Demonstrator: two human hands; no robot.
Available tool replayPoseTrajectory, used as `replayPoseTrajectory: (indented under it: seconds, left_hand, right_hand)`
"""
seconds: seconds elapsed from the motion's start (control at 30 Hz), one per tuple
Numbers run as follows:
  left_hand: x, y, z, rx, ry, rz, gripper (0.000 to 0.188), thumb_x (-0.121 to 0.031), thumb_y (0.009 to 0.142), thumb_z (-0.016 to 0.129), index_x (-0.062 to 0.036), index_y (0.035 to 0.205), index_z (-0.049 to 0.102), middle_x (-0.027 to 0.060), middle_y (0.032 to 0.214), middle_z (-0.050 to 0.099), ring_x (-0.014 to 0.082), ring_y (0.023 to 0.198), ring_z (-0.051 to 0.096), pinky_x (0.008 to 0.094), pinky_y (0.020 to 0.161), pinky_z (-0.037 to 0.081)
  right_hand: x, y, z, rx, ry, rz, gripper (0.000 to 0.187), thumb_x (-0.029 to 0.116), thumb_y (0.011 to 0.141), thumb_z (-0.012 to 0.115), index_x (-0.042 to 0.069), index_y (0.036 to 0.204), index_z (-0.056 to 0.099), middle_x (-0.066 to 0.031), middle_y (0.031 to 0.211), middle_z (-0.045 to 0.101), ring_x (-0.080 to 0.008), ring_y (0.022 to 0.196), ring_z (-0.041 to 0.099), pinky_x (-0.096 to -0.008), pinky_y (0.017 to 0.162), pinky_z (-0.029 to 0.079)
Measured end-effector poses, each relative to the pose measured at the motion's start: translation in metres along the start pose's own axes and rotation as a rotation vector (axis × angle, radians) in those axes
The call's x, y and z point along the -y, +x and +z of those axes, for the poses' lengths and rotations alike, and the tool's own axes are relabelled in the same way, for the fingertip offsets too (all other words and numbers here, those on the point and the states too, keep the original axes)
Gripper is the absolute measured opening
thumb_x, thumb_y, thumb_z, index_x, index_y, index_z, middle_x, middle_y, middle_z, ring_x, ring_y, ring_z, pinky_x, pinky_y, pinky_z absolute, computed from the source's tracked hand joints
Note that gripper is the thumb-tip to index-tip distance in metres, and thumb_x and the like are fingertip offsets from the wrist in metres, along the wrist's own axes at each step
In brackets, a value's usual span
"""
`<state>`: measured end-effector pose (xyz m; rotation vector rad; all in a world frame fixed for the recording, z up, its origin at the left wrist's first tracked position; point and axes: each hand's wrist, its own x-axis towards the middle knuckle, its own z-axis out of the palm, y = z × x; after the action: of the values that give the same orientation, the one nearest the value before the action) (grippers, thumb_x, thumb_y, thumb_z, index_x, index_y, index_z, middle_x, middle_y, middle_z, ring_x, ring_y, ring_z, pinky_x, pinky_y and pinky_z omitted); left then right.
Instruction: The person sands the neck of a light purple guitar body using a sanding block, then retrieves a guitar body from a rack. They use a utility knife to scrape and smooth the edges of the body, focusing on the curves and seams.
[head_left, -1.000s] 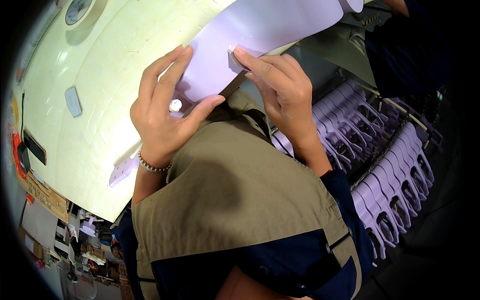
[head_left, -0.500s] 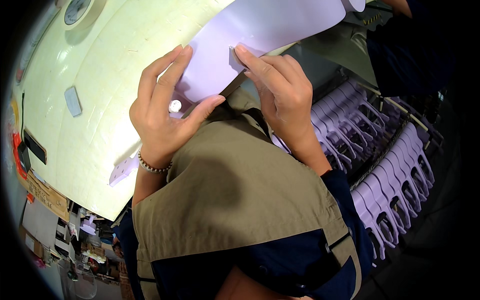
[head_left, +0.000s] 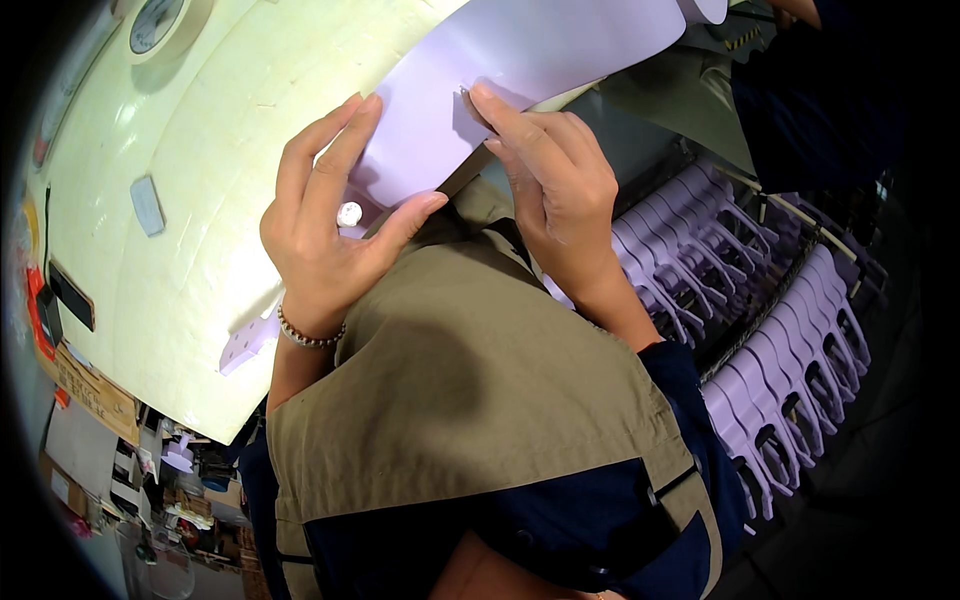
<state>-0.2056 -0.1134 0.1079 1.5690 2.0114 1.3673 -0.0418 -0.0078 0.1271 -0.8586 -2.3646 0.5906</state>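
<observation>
Your left hand [head_left: 325,215] spreads wide — fingers and thumb against the near end of the lilac panel [head_left: 545,50], which lies at the edge of the worktop [head_left: 230,150]. Your right hand [head_left: 560,175] pinches a small, thin grey piece [head_left: 477,112] at that panel. Farther out sits a tape roll [head_left: 188,38]; lilac parts [head_left: 765,370] line up on your right.

The frame's top edge cuts off my curved, smooth lilac piece [head_left: 540,50] and, at upper left, a cream ring-shaped roll [head_left: 188,40]. Whatever my bare right hand [head_left: 565,180] has under its index fingertip is too small to tell.
</observation>
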Motion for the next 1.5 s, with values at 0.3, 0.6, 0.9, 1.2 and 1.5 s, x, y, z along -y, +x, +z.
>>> replayPoseTrajectory:
  seconds: [0.3, 0.6, 0.9, 1.2, 1.5]
  left_hand:
    - [-0.002, 0.002, -0.001, -0.01, 0.024, -0.013, 0.071, -0.031, 0.058, 0.089, -0.0049, 0.12, 0.064, 0.0142, 0.111, 0.064, 0.023, 0.088, 0.067, 0.029, 0.065, 0.055]
    - [-0.001, 0.002, -0.002, -0.006, 0.022, -0.01, 0.07, -0.03, 0.059, 0.089, -0.0045, 0.119, 0.064, 0.0151, 0.111, 0.064, 0.0236, 0.088, 0.067, 0.0295, 0.064, 0.055]
    - [-0.001, 0.002, -0.001, -0.011, 0.013, -0.015, 0.07, -0.029, 0.059, 0.089, -0.0043, 0.119, 0.064, 0.0154, 0.111, 0.064, 0.0234, 0.087, 0.067, 0.0293, 0.065, 0.055]
    - [-0.002, 0.002, -0.002, -0.002, 0.019, -0.009, 0.07, -0.03, 0.058, 0.089, -0.0041, 0.119, 0.064, 0.0153, 0.111, 0.064, 0.0226, 0.085, 0.067, 0.0288, 0.063, 0.055]
    - [0.001, -0.002, 0.001, -0.002, -0.025, -0.002, 0.071, -0.023, 0.062, 0.089, -0.0023, 0.124, 0.06, 0.0127, 0.115, 0.064, 0.015, 0.085, 0.06, 0.0231, 0.052, 0.039]
  right_hand:
    - [0.002, 0.0, 0.005, -0.02, -0.118, -0.037, 0.049, 0.001, 0.07, 0.073, 0.015, 0.117, 0.068, -0.0015, 0.073, 0.056, -0.0189, 0.065, 0.052, -0.0296, 0.056, 0.046]
    - [-0.004, 0.004, -0.003, 0.054, -0.033, -0.041, 0.048, 0.0, 0.07, 0.072, 0.015, 0.116, 0.069, -0.0014, 0.072, 0.057, -0.0191, 0.064, 0.052, -0.0299, 0.056, 0.045]
    - [0.002, 0.0, 0.005, -0.012, -0.12, -0.048, 0.047, -0.001, 0.072, 0.071, 0.012, 0.117, 0.068, -0.002, 0.075, 0.058, -0.0193, 0.064, 0.052, -0.0299, 0.057, 0.046]
    - [-0.005, 0.004, -0.007, 0.092, 0.04, -0.027, 0.05, -0.003, 0.07, 0.072, 0.011, 0.117, 0.067, -0.0033, 0.071, 0.058, -0.0206, 0.065, 0.053, -0.0308, 0.059, 0.046]
    - [0.008, -0.002, 0.004, 0.017, 0.026, 0.026, 0.05, -0.002, 0.072, 0.073, 0.01, 0.12, 0.066, -0.0051, 0.077, 0.057, -0.0222, 0.068, 0.053, -0.0321, 0.062, 0.046]
